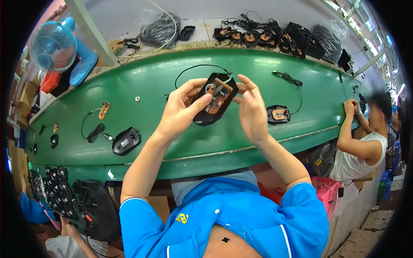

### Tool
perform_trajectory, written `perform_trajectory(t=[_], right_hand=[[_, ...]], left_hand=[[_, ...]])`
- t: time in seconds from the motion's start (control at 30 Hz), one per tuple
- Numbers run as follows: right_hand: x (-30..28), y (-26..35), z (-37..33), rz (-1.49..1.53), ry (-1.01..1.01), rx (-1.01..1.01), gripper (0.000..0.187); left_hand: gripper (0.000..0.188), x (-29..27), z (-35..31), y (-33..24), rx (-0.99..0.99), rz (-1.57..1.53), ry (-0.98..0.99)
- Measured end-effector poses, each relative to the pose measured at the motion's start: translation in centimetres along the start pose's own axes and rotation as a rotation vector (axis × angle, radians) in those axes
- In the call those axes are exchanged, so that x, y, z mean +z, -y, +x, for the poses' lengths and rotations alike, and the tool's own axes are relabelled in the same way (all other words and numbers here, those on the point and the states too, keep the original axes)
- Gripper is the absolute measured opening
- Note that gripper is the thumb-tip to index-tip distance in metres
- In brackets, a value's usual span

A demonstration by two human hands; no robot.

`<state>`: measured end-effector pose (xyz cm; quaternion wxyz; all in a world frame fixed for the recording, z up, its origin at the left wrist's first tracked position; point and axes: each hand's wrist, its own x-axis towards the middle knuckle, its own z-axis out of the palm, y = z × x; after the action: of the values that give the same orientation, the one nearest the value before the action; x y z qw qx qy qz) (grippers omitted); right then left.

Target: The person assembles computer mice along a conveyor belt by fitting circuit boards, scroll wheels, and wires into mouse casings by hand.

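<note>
Above the green belt, my left hand grips an opened computer mouse, its thumb pressed on the inside and its fingers hidden behind the black shell. An orange-brown circuit board lies in the shell, and a black cable loops out from its top. My right hand is at the shell's right edge, fingers apart and loosely bent. Whether its fingertips touch the edge, I cannot tell. Nearest on the right lies another open mouse base with a board in it and its cable coiled behind.
A black mouse shell, a loose circuit board with cable and a small white ring lie left on the green belt. Several mouse parts crowd the back ledge. A blue fan stands far left; a co-worker sits right.
</note>
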<state>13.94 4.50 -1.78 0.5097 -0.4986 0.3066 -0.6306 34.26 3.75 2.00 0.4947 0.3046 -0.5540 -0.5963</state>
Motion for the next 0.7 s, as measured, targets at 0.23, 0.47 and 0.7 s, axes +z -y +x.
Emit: perform_trajectory(t=[0.23, 0.47, 0.7], right_hand=[[-1.9, -1.5, 2.8, -0.408, 0.628, -0.083, 0.062], [-3.3, -0.2, 3.6, -0.653, 0.723, -0.199, 0.05], [-6.0, 0.9, 2.6, -1.387, 0.9, -0.491, 0.028]], left_hand=[[0.035, -1.8, -3.4, 1.0, -0.148, 0.127, 0.26], [0.035, -2.6, -2.8, 3.3, -0.321, 0.204, 0.318], [0.035, -2.2, -2.7, 5.2, -0.372, 0.635, 0.289]])
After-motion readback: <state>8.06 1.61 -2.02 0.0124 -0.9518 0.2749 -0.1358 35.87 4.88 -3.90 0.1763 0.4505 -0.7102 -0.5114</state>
